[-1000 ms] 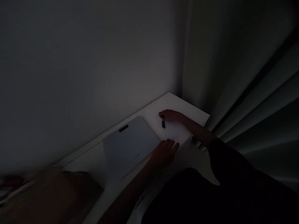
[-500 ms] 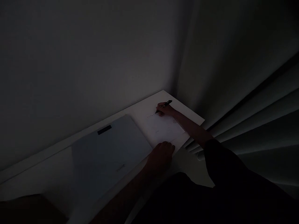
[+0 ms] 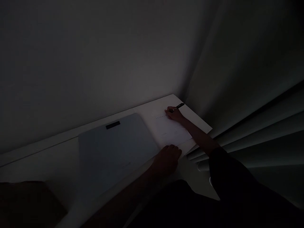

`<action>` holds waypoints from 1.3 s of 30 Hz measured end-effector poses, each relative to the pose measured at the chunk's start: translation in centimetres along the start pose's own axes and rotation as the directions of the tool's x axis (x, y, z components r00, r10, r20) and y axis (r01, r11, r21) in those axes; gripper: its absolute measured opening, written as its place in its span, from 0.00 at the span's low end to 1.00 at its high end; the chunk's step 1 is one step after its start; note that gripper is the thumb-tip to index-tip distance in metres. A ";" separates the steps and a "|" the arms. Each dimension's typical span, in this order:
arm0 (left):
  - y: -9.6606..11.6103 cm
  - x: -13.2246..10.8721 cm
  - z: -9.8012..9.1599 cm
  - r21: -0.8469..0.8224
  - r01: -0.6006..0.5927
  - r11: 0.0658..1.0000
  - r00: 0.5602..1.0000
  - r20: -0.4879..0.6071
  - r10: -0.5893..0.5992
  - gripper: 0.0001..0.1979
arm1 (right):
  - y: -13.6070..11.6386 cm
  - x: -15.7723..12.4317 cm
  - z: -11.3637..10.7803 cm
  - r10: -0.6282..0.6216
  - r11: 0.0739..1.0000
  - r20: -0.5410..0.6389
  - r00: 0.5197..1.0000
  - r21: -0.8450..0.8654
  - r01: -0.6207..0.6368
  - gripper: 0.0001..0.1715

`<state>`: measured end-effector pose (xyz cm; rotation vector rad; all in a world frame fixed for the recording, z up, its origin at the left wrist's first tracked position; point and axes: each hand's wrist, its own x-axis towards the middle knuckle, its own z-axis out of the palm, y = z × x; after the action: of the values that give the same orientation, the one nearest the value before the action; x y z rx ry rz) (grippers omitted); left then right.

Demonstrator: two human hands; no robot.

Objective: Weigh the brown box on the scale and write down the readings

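The scene is very dark. My right hand (image 3: 175, 114) is closed around a black pen (image 3: 178, 107), its tip down on a white sheet of paper (image 3: 169, 131) near the far corner of a white desk (image 3: 71, 148). A faint line of writing shows just left of the pen tip. My left hand (image 3: 167, 158) lies at the near edge of the paper, beside a closed pale laptop (image 3: 114, 148); its fingers look curled, but the dark hides whether they grip anything.
The laptop has a small dark label (image 3: 113, 125) near its far edge. A wall rises behind the desk and pale curtain folds (image 3: 249, 126) hang at the right. A dark shape (image 3: 26, 202) fills the lower left corner.
My right hand picked the pen up from the paper and now holds it upright, tip down, at the sheet's far part. The view shifted, showing more of the laptop.
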<state>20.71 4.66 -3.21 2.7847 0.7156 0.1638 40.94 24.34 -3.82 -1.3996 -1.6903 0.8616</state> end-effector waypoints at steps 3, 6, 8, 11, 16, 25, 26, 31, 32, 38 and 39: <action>0.0 0.0 0.0 0.008 -0.004 1.000 1.000 0.002 0.004 0.15 | 0.1 0.1 0.1 0.000 1.000 0.003 1.000 -0.024 0.000 0.23; 0.1 0.0 0.0 0.018 -0.001 1.000 1.000 0.021 0.000 0.15 | 0.2 0.2 0.1 -0.011 0.999 0.009 1.000 -0.036 0.011 0.21; 0.1 0.1 -0.1 0.024 0.009 1.000 0.999 0.037 -0.009 0.16 | 0.3 0.3 0.1 -0.019 0.999 0.012 1.000 -0.041 0.019 0.21; 0.2 0.0 -0.5 0.024 0.013 1.000 0.998 0.057 -0.015 0.16 | 0.4 0.4 0.2 -0.018 0.999 0.001 1.000 -0.040 0.018 0.20; 0.4 -0.2 -0.7 -0.005 0.012 1.000 1.000 -0.002 -0.012 0.16 | 0.3 0.3 0.3 -0.009 0.999 -0.021 1.000 -0.037 0.008 0.19; 0.4 -0.2 -0.6 -0.003 0.020 1.000 1.000 0.004 -0.020 0.17 | 0.4 0.2 0.3 -0.007 1.000 -0.024 1.000 -0.023 0.007 0.19; 0.4 -0.2 -0.6 -0.008 0.022 1.000 1.000 0.013 -0.022 0.17 | 0.5 0.2 0.3 -0.008 1.000 -0.021 1.000 -0.019 0.008 0.20; 0.3 -0.2 0.0 -0.021 0.021 1.000 1.000 -0.005 -0.021 0.16 | 0.4 0.4 -0.2 0.003 1.000 -0.041 0.999 0.014 -0.002 0.24; 0.2 -0.2 0.1 -0.020 0.022 1.000 1.000 -0.013 -0.022 0.16 | 0.2 0.4 -0.3 -0.013 1.000 -0.041 0.999 0.005 0.013 0.24; 0.2 -0.3 0.4 0.007 0.025 1.000 1.000 -0.017 -0.025 0.19 | -0.5 -0.3 -0.8 -0.231 0.942 0.093 0.969 -0.228 0.246 0.13; 0.3 -0.2 0.2 0.018 0.027 0.999 1.000 -0.011 -0.027 0.19 | -0.4 -0.5 -0.9 -0.247 0.927 0.113 0.963 -0.263 0.268 0.11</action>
<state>20.65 4.26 -3.30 2.7925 0.7604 0.1684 41.61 23.85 -3.11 -1.2933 -2.0631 0.5527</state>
